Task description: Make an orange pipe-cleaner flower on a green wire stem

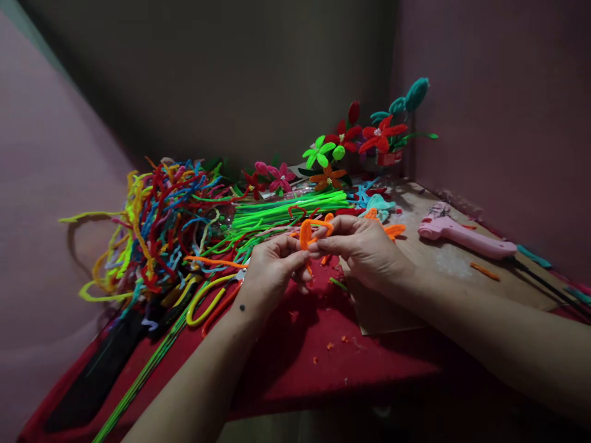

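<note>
holding orange chenille loop point(305, 236) in hands point(272, 264) point(369, 246)

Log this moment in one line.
left hand: holding orange loop | right hand: also holding it | scissors: beside left hand | pink tool: lying on board

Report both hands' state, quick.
Left hand: closed, fingertips pinching the looped orange fuzzy piece.
Right hand: closed, thumb and fingers pinching the same piece from the other side.
</note>
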`<state>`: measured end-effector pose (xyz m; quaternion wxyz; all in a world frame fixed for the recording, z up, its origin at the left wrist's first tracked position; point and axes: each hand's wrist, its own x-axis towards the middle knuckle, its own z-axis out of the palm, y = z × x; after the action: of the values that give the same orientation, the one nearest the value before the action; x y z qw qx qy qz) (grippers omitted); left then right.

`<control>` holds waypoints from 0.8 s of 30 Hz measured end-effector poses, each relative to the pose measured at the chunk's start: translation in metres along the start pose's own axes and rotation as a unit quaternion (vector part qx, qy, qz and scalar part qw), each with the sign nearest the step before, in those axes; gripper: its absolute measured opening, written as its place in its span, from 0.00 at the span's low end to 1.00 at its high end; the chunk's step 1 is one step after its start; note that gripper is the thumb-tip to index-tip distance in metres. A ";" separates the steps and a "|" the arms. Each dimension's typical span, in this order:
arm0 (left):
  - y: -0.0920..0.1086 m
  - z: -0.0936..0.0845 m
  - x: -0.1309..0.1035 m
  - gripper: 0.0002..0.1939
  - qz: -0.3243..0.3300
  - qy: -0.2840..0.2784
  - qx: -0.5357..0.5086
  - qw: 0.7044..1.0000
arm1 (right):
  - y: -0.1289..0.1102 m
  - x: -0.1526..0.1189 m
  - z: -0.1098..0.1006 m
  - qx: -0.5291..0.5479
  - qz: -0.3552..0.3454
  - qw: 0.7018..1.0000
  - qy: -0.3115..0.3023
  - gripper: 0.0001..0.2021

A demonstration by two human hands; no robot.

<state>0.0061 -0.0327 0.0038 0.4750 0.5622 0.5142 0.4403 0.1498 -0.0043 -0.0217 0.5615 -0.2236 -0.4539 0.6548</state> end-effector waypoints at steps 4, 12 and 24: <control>0.001 0.002 -0.001 0.07 -0.002 -0.015 -0.010 1.000 | -0.002 -0.003 0.003 -0.067 -0.032 0.997 -0.015 0.03; 0.000 0.002 -0.001 0.06 -0.015 -0.032 -0.040 0.999 | -0.004 -0.010 0.004 -0.298 -0.195 0.934 -0.033 0.05; -0.002 0.005 -0.002 0.05 0.006 -0.056 -0.066 0.996 | 0.002 -0.007 0.000 -0.451 -0.388 0.801 -0.069 0.08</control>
<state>0.0103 -0.0350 0.0006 0.5365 0.5564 0.4530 0.4443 0.1507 -0.0111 -0.0244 0.5717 -0.2108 -0.7843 0.1167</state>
